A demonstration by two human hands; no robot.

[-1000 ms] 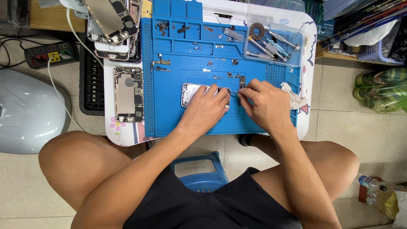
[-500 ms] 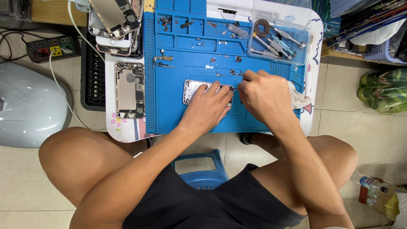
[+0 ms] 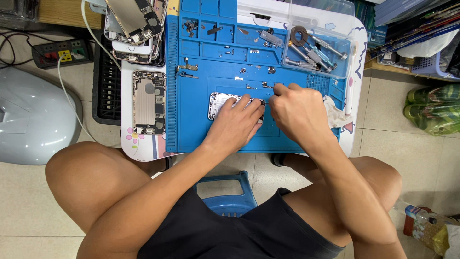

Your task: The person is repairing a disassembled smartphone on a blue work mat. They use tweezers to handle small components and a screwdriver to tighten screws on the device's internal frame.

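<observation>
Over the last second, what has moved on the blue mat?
The right hand has lifted off the opened phone and shifted up toward the small loose parts above it. The left hand stays pressed on the phone, which has not moved. The tool tray is unchanged.

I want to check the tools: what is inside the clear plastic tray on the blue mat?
The clear plastic tray holds several metal screwdrivers and a round metal ring, lying loosely together. Whatever lies beneath them is covered, and smaller pieces cannot be made out.

Bare blue mat (image 3: 201,129) left of the opened phone (image 3: 223,103) is free; a clear tool tray (image 3: 314,50) crowds the far right.
</observation>
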